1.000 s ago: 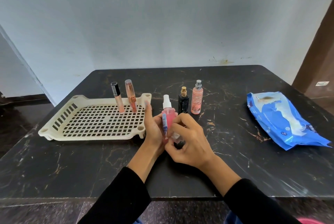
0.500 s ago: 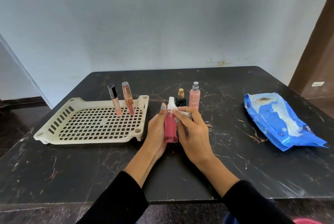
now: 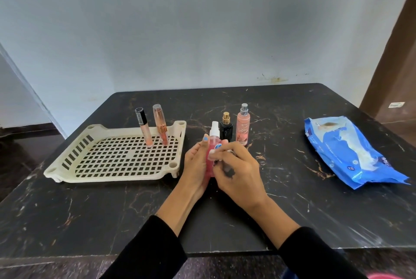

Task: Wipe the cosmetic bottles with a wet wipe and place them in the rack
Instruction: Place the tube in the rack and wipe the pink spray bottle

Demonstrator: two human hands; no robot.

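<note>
Just below the middle of the frame, the left hand [image 3: 196,167] grips a pink translucent spray bottle with a white nozzle [image 3: 212,152], holding it upright a little above the black marble-patterned table [image 3: 112,211], fingers curled round its left side with a blue-painted thumbnail showing near the shoulder. The right hand [image 3: 239,175] is pressed against the bottle's right side, its fingers curled over a small white wet wipe [image 3: 213,155] bunched against the bottle's front, so the two hands meet around the bottle. A dark smudge marks the back of the right hand. Directly behind the held bottle, toward the centre of the frame, stand a small black square bottle with a gold cap [image 3: 226,129] and, just to its right, a taller peach-coloured spray bottle with a silver top [image 3: 243,126], both upright on the table and close together. At left of centre lies a cream plastic rack with a perforated grid floor [image 3: 108,161]; at its far right part two slim tubes stand upright side by side, a clear lip-gloss tube with a black cap [image 3: 144,129] and a peach tube with a clear cap and gold band [image 3: 160,126]. At the right of the frame a blue soft pack of wet wipes [image 3: 351,152] lies flat on the table, well apart from the hands. Black sleeves [image 3: 148,251] cover both forearms at the bottom edge.
</note>
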